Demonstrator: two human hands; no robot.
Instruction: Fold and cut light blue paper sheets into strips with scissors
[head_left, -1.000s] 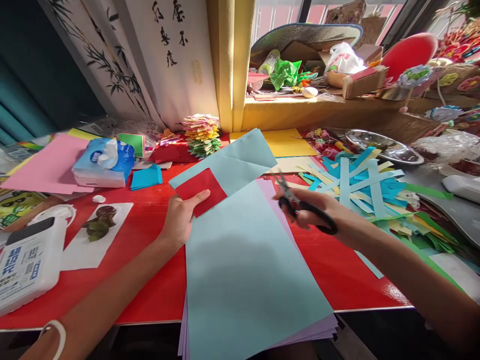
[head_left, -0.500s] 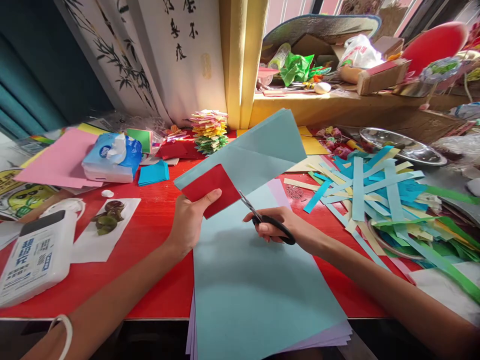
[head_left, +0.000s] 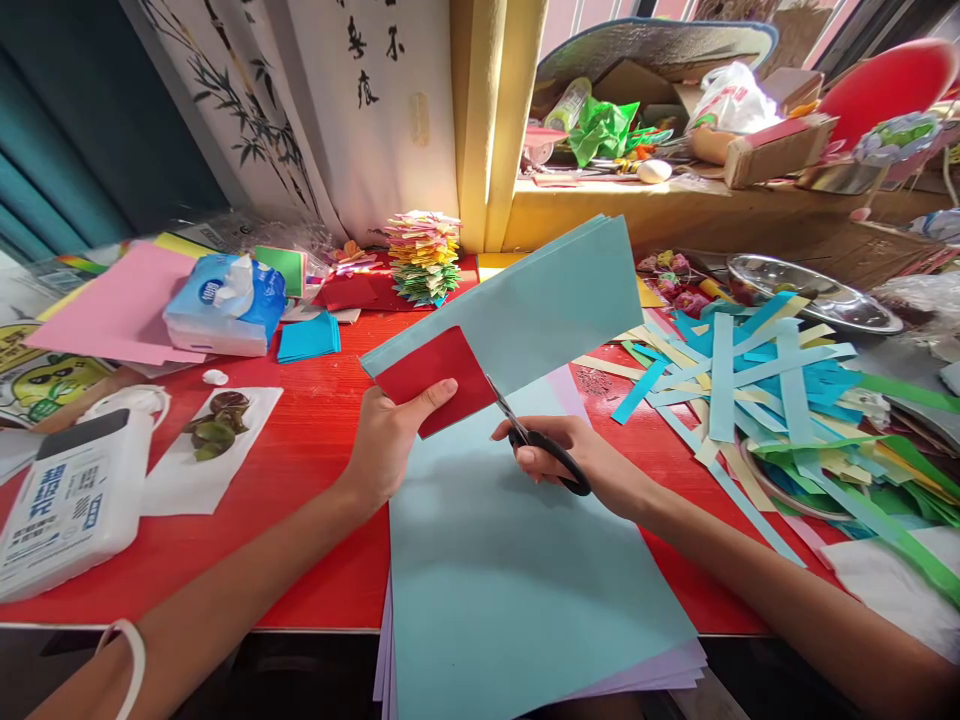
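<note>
My left hand (head_left: pixel 394 430) pinches a red paper square (head_left: pixel 439 375) flat against a folded light-blue paper strip (head_left: pixel 559 300), which slants up to the right. My right hand (head_left: pixel 570 460) is closed around black-handled scissors (head_left: pixel 551 450). The scissor blades meet the light-blue strip at the right edge of the red square; how far they have cut in is hard to see. Below both hands lies a large light-blue sheet (head_left: pixel 517 570), with lilac sheets (head_left: pixel 645 675) under it, reaching over the table's front edge.
To the right is a pile of cut paper strips (head_left: pixel 724 375) beside a metal bowl (head_left: pixel 814 290). On the left are a tissue pack (head_left: pixel 225 310), blue paper squares (head_left: pixel 309 338) and a white plastic box (head_left: pixel 79 500). A layered paper stack (head_left: pixel 424 255) stands at the back.
The light-blue strip and red square have shifted slightly right, and the strip's far end now lies flatter. The scissors remain at the red square's right edge. The view has tilted a little.
</note>
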